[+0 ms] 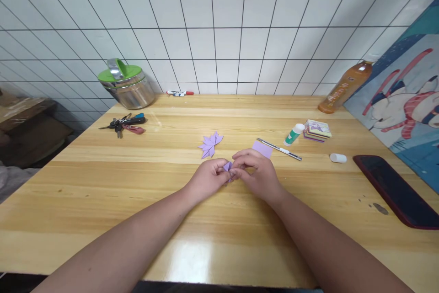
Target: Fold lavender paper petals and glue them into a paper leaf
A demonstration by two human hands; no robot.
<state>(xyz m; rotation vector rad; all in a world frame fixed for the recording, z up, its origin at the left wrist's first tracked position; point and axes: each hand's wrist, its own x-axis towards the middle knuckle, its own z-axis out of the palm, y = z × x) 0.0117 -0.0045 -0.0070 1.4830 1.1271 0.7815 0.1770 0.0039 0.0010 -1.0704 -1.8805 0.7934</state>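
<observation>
Both of my hands meet over the middle of the table, pinching a small folded piece of purple paper (227, 166). My left hand (209, 176) grips it between thumb and fingers from the left. From the right, the thumb and fingertips of my right hand (259, 172) close on its other side; part of the paper is hidden by the fingers. Just beyond my left hand lies a pointed purple origami shape (210, 145). A flat purple sheet (262, 148) rests past my right hand, with a slim silver utility knife (279, 149) lying across its edge.
A glue stick (294, 135), its white cap (338, 158) and a stack of paper (317, 130) are on the right. Farther right are a phone (394, 188) and a drink bottle (346, 86). Keys (123, 122), a steel pot (128, 87) and a marker (180, 93) sit left and back.
</observation>
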